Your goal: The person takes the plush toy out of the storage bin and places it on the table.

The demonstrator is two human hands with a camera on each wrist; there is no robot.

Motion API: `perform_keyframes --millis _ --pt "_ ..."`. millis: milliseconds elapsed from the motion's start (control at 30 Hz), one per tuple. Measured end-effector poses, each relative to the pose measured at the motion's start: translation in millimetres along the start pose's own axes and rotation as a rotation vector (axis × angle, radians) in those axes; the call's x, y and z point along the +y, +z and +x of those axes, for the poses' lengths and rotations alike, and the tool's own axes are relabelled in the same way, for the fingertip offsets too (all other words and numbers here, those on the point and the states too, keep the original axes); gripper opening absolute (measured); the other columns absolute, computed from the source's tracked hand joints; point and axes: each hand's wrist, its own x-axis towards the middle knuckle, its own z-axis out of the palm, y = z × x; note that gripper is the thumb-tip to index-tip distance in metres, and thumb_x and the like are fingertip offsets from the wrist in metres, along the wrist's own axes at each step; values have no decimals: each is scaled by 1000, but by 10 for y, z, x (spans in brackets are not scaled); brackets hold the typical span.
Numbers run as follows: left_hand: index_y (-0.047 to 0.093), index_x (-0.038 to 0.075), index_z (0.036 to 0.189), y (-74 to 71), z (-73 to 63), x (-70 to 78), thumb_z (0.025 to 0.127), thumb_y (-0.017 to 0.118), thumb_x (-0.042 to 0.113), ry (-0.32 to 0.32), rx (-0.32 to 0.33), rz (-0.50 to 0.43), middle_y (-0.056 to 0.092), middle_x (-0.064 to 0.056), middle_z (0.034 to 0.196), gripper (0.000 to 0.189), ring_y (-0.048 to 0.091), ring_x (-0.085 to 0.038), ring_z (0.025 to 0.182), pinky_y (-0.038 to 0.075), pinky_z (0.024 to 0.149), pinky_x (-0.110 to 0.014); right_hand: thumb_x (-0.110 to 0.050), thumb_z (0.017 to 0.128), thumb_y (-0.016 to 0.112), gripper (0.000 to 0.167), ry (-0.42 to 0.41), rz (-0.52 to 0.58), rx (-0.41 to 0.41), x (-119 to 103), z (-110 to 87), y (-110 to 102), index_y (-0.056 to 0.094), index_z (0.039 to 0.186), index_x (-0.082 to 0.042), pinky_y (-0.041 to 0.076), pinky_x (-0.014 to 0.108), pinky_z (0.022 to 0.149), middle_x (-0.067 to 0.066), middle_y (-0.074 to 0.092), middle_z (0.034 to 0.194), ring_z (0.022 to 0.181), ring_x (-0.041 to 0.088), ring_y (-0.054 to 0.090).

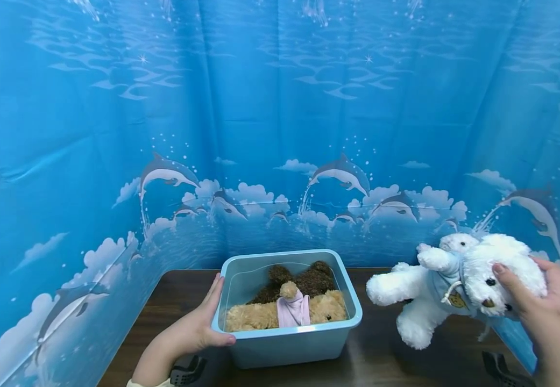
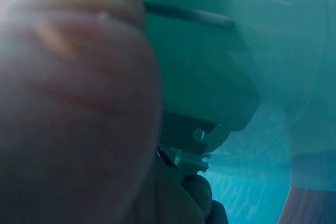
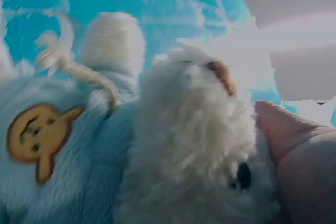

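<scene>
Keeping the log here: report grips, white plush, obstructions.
Left grip against bin; right grip holding white plush by head. White plush right of bin. No obstruction visible between; brown plush, tan plush inside.

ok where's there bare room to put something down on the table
Bare table shows left of the blue bin, beyond the left hand, and right of the bin, in front of the white plush that the right hand holds. It's crowded inside the bin, where the tan plush lies in front of the brown plush.
</scene>
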Motion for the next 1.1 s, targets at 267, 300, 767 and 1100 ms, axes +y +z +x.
perform_keyframes --millis 267,300,767,1100 --pt "-30 23 170 -25 -46 -10 90 83 61 -10 -5 -18 -32 -18 179 144 -3 -59 165 33 122 -77 -75 100 57 112 97 -244 -66 132 200 55 16 171 2 48 75 96 44 34 161 131 62 45" --pt "-29 23 170 -25 -50 -9 89 83 62 -9 -4 -21 -32 -18 179 144 -3 -59 165 34 122 -76 -76 100 56 113 100 -262 -72 153 219 56 16 171 3 47 75 96 44 34 160 132 62 45" --pt "-29 23 171 -15 -35 -1 89 83 62 18 5 -36 -31 -20 179 144 0 -61 164 37 121 -74 -85 96 52 126 177 -404 -170 446 477 135 10 168 10 47 75 101 47 27 163 136 67 42" --pt "-28 24 171 9 -4 9 88 83 65 11 1 -34 -31 -19 179 145 3 -61 165 40 120 -71 -67 100 64 118 135 -408 -202 617 556 197 6 169 10 42 79 107 49 21 164 142 71 33"
